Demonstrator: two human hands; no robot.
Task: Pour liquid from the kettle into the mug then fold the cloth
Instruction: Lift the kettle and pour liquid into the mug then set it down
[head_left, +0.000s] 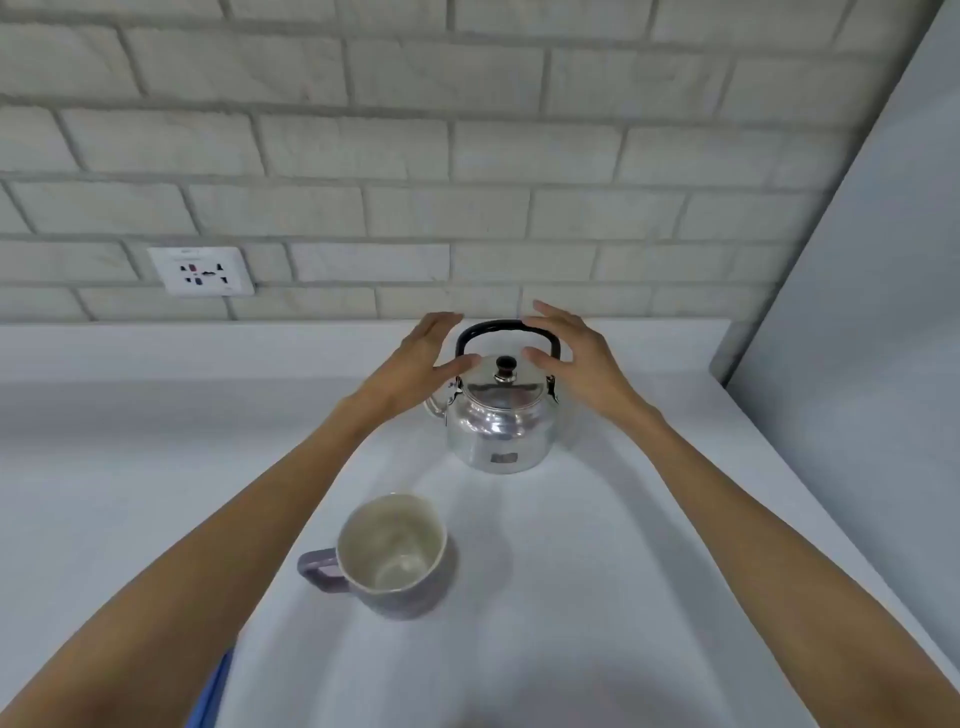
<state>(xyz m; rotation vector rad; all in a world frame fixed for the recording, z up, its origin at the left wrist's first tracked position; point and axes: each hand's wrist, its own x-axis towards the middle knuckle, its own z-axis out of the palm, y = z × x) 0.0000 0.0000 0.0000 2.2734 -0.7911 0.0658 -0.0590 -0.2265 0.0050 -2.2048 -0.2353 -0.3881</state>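
Observation:
A shiny steel kettle (501, 421) with a black arched handle and a dark lid knob stands upright on the white counter near the back wall. My left hand (421, 364) hovers open at its left side, fingers spread beside the handle. To the right of the kettle my right hand (571, 358) is open too, its fingers over the handle's right end, not closed on it. A purple-grey mug (395, 551) with a pale, empty inside stands closer to me, handle pointing left. A strip of blue (215, 686), possibly the cloth, shows under my left forearm.
The white counter (597, 571) meets a grey brick wall at the back, which carries a white power socket (201, 271). A grey panel (872, 312) rises along the counter's right edge.

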